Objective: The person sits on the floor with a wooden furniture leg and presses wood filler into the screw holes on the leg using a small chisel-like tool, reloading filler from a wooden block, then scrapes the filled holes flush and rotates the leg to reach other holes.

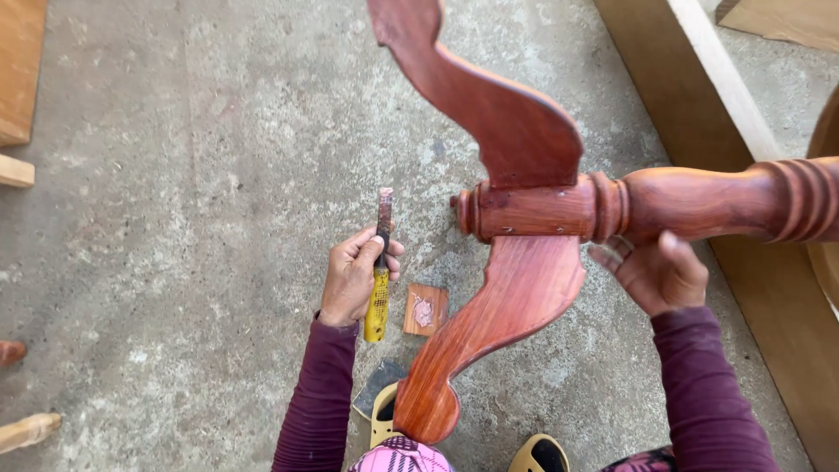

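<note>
Chisel (380,262) with yellow handle stands upright in the closed left hand (354,278), just left of a red turned wooden pedestal (542,210). The right hand (657,273) cups under its column, fingers loosely curled. A small wooden block (426,309) lies on the concrete floor (175,218) nearby.

Pedestal column (725,199) runs off right edge; upper leg (489,96) cut by top edge; right hand (655,271) fingers partly hidden beneath column.
</note>
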